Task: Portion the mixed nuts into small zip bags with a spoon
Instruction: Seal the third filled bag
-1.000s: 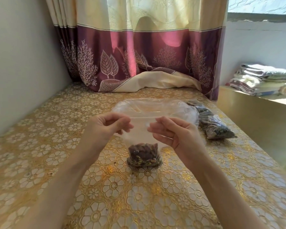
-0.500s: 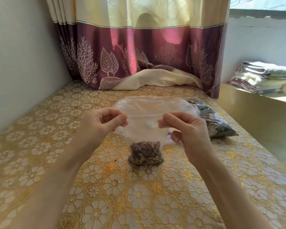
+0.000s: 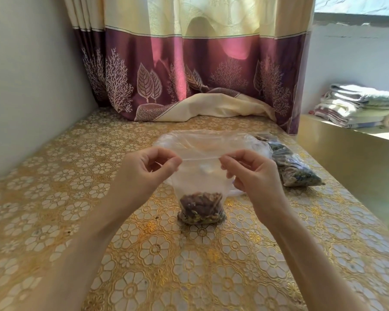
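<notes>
Gold floral-embossed tablecloth point(image 3: 54, 198) before a maroon-banded curtain point(image 3: 189, 70). The small clear zip bag point(image 3: 200, 176) of mixed nuts stands centre; left hand point(image 3: 144, 173) and right hand point(image 3: 254, 176) pinch its top corners, drawn further apart than a second ago, the strip now taut. Judged: sealing under way.

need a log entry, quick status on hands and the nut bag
Left hand and right hand pinch small zip bag top. Nuts at bottom, bag resting on table. Nothing blocking.

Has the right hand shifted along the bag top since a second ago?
Yes. The right hand slid rightward along the bag top, away from the nut pile below.
</notes>
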